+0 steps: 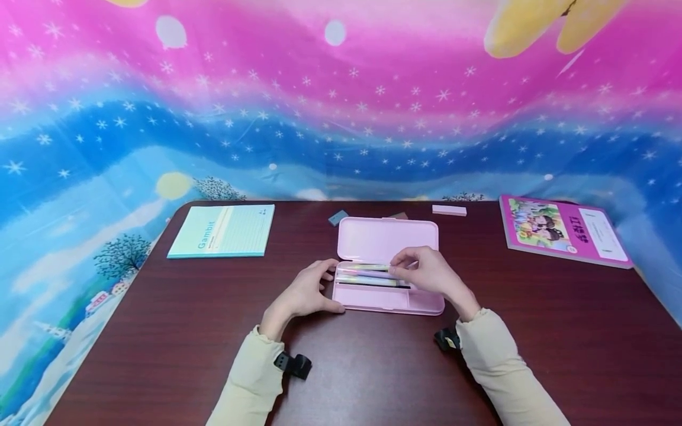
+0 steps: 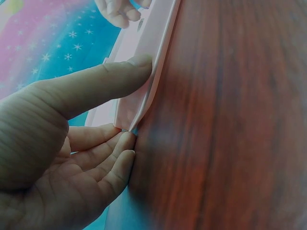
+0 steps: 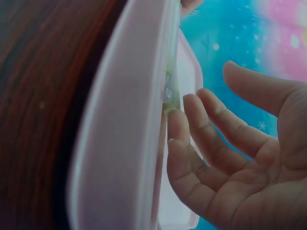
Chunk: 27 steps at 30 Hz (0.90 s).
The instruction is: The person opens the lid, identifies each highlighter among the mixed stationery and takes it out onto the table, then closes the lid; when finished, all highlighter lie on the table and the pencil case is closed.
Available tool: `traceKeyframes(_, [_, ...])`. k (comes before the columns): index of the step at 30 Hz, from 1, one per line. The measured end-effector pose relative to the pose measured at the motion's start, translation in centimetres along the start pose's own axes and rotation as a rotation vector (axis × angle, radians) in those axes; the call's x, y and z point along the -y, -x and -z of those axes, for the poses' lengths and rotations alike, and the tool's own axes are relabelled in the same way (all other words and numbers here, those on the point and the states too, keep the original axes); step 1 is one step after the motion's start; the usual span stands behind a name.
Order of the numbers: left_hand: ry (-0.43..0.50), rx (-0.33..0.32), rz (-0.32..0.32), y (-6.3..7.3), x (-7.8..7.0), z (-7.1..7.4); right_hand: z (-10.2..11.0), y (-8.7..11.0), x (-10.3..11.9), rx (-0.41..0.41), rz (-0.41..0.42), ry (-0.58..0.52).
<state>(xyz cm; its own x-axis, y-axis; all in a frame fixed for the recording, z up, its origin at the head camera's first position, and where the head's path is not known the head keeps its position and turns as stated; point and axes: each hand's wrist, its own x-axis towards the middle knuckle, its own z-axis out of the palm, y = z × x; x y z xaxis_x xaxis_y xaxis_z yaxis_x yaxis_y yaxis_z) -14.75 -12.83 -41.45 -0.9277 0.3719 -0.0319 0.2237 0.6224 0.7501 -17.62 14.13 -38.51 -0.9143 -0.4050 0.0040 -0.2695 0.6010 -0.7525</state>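
A pink pencil case (image 1: 373, 297) lies on the table with its lid (image 1: 386, 236) raised toward the back. Several pale pens (image 1: 367, 280) lie side by side in its rear section. The left hand (image 1: 305, 291) holds the case's left end, its thumb (image 2: 127, 74) against the front wall and its other fingers by the short side. Over the right part of the case, the right hand (image 1: 426, 271) has its fingertips at the pen ends. In the right wrist view its thumb (image 3: 254, 84) stands apart from the loosely bent fingers (image 3: 211, 129).
A light green notebook (image 1: 224, 232) lies at the back left of the dark wooden table (image 1: 176, 331). A pink picture-covered book (image 1: 565, 231) is at the back right. Behind the lid are a blue-grey block (image 1: 338, 218) and a pale pink block (image 1: 449, 210). A printed cloth hangs behind.
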Motion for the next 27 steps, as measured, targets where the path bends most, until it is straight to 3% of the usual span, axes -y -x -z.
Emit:
traceKeyframes(11, [0.004, -0.008, 0.008, -0.08, 0.04, -0.09, -0.02, 0.05, -0.08, 0.045, 0.005, 0.111])
traceKeyframes(27, [0.004, 0.011, 0.011, -0.14, 0.14, -0.15, -0.37, 0.07, 0.13, 0.081, -0.072, 0.101])
